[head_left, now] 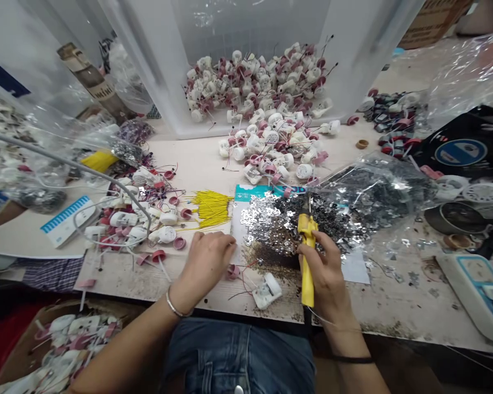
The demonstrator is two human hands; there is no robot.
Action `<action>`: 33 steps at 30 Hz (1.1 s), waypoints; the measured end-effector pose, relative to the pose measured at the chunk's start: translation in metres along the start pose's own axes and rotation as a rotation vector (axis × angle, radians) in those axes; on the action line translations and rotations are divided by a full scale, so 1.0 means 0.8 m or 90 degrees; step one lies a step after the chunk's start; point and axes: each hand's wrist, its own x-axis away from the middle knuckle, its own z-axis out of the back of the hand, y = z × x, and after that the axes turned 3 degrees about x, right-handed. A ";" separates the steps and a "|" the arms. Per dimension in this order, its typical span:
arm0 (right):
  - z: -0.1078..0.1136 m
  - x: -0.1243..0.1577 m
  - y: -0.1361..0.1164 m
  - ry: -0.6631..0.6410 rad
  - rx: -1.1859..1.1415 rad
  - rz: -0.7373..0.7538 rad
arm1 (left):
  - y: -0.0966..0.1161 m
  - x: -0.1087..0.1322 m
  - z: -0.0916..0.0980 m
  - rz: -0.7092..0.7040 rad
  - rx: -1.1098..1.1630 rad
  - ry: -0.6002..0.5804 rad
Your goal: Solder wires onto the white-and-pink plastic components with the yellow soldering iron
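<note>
While metal pieces (267, 219) crowd the yellow tool (307, 284), yellow wires (211, 209) lie left.

The tool (308, 282) is yellow, as are the wires (211, 209); the housing (267, 291) is white, the cap (179, 243) dusty pink, the jeans (238, 355) blue, the wristband (353, 359) black, the cloth (51, 277) purple with pale checks

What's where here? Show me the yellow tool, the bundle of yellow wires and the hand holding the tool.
Yellow tool (308, 284): head view, lower handle.
Yellow wires (211, 209): head view, bundle's middle.
Right hand (327, 273): head view, back of hand.
</note>
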 end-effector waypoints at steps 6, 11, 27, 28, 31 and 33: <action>0.001 0.001 -0.036 -0.057 -0.194 0.061 | -0.053 -0.030 -0.004 0.037 -0.087 0.089; -0.018 -0.007 -0.036 -0.091 -0.228 0.068 | -0.059 -0.032 -0.013 -0.013 -0.097 0.121; -0.011 -0.001 -0.045 0.009 -0.266 0.001 | -0.058 -0.027 -0.014 -0.091 -0.025 0.211; -0.016 -0.007 -0.042 -0.004 -0.263 0.013 | -0.055 -0.026 -0.014 -0.103 -0.017 0.209; -0.020 -0.020 -0.041 0.006 -0.255 0.022 | -0.043 -0.020 -0.011 -0.156 0.041 0.173; -0.011 -0.018 -0.044 0.038 -0.250 0.004 | -0.029 -0.016 -0.011 -0.186 0.090 0.119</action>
